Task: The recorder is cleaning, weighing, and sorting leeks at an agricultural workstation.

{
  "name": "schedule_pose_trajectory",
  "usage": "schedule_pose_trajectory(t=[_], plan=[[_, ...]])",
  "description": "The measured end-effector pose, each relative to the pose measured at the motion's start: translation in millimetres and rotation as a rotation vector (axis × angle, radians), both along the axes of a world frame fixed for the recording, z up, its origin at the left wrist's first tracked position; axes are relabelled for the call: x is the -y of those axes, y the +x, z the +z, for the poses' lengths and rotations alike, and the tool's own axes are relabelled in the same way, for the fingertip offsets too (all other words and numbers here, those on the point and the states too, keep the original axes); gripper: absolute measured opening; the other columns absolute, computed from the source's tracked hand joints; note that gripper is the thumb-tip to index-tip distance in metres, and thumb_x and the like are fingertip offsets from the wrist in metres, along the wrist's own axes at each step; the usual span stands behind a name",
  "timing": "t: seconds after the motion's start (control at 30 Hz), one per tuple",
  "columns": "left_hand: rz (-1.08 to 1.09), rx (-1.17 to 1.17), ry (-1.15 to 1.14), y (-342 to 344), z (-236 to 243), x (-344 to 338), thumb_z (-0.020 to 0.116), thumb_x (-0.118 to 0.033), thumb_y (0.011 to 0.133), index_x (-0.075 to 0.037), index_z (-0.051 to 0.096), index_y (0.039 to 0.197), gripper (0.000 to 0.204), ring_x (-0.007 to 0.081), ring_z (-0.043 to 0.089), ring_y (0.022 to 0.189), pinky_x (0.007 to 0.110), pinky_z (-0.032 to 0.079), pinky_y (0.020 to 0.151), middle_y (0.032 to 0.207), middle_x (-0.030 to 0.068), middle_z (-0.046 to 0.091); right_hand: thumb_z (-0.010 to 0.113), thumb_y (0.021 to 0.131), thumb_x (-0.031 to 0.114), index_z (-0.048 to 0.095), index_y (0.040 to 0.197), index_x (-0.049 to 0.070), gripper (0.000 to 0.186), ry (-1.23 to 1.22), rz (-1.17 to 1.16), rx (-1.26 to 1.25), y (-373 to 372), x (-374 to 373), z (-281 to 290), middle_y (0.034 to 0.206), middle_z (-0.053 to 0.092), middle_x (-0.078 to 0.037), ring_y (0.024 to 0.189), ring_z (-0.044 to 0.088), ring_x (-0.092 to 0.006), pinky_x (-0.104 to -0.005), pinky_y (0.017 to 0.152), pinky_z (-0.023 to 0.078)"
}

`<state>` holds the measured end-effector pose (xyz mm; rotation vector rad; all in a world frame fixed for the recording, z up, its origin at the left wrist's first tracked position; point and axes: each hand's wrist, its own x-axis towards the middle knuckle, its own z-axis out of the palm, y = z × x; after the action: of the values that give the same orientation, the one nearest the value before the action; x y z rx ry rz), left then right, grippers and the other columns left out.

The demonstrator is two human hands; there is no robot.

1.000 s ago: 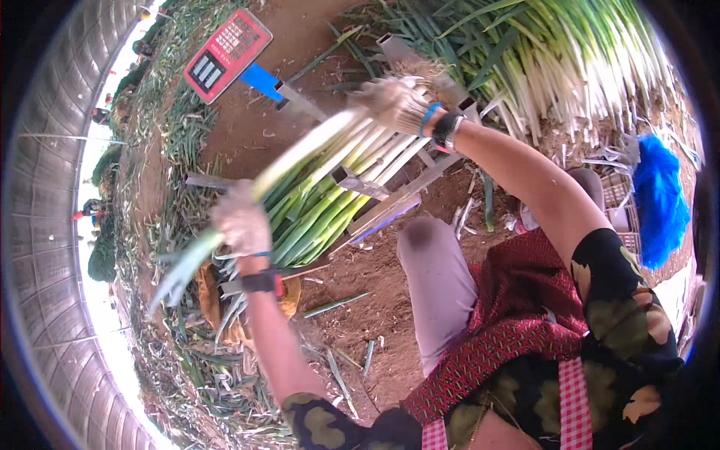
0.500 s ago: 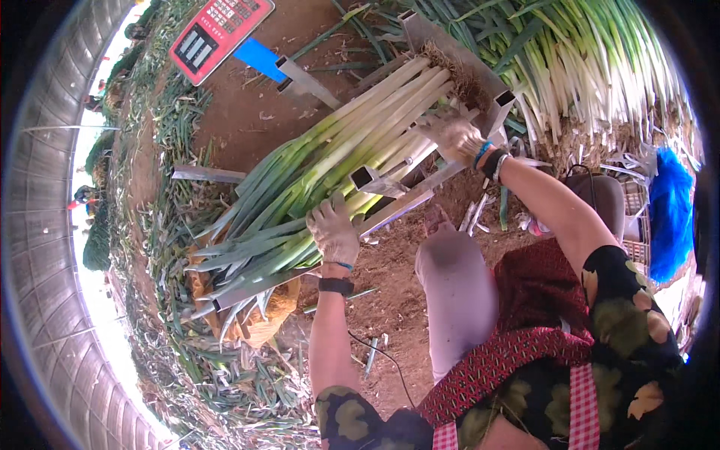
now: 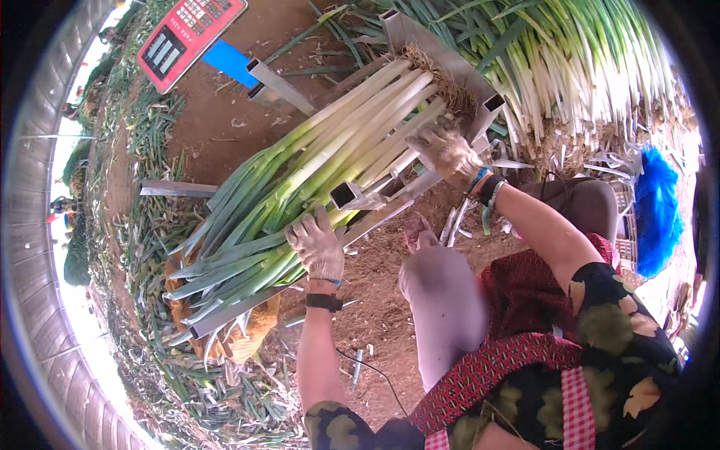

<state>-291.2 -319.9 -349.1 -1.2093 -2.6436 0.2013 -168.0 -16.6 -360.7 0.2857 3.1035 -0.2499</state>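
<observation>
1. Leeks point(image 3: 307, 166) are cradled in the metal rack point(image 3: 424, 36), roots point(image 3: 452, 88) at its upper-right end.
2. Leaves point(image 3: 234, 214) are touched by the spread left hand point(image 3: 316, 246), stems point(image 3: 367, 105) by the right hand point(image 3: 447, 154); its grip cannot be told.
3. Stems, probably stiff, are best grasped; leaves seem soft.

Red display unit point(image 3: 187, 46), dark screen point(image 3: 161, 55) with pale bars point(image 3: 163, 53), keypad point(image 3: 201, 13) print illegible
</observation>
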Motion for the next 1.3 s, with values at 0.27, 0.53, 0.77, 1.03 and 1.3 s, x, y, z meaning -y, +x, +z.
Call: schedule_pose_trajectory(t=[0.27,0.53,0.77,1.03,1.3], plan=[[0.025,-0.014,0.026,-1.2,-12.8,-3.3,0.069,-0.042,0.075,-0.008,0.042,0.133,0.072,0.0327,0.043,0.106,0.054,0.030,0.101,0.112,0.0139,0.047,0.053,0.083,0.017,0.039,0.140,0.015,0.058,-0.174,0.056,-0.033,0.2,-10.0,-1.0,0.138,0.043,-0.016,0.130,0.038,-0.0361,-0.0474,0.103,0.038],[0.204,0.980,1.034,-35.6,17.6,8.7,0.056,-0.042,0.090,-0.002,0.044,0.132,0.060,0.0314,0.045,0.123,0.045,0.032,0.106,0.130,0.0183,0.049,0.058,0.083,0.016,0.057,0.124,0.012,0.041,-0.256,0.077,-0.304,81.2,-83.8,168.9,0.114,0.063,-0.012,0.100,0.061,-0.0267,-0.0370,0.088,0.049],[-0.087,0.806,0.952,-5.2,145.1,-78.2,0.051,-0.032,0.095,0.002,0.058,0.115,0.040,0.0226,0.059,0.099,0.034,0.044,0.088,0.107,0.0136,0.062,0.058,0.091,0.016,0.059,0.114,0.003,0.026,-0.275,-0.246,-0.296,184.8,-242.9,107.0,0.102,0.066,-0.012,0.088,0.062,-0.0162,-0.0293,0.081,0.050],[0.068,0.595,0.338,0.4,171.6,-96.3,0.062,-0.018,0.086,0.001,0.067,0.099,0.024,0.0209,0.064,0.086,0.034,0.050,0.077,0.097,0.0142,0.068,0.061,0.084,0.031,0.063,0.109,0.008,0.034,-0.332,-0.263,0.311,137.5,-232.9,28.7,0.099,0.067,-0.014,0.091,0.063,-0.0277,-0.0391,0.081,0.049],[0.243,0.613,0.334,14.1,179.5,-89.2,0.061,-0.008,0.083,0.003,0.066,0.091,0.014,0.0233,0.062,0.081,0.034,0.048,0.076,0.090,0.0136,0.067,0.059,0.078,0.039,0.065,0.099,0.005,0.040,-0.452,-0.553,0.341,75.0,-190.6,-116.1,0.089,0.068,-0.018,0.082,0.066,-0.0344,-0.0422,0.073,0.052]])
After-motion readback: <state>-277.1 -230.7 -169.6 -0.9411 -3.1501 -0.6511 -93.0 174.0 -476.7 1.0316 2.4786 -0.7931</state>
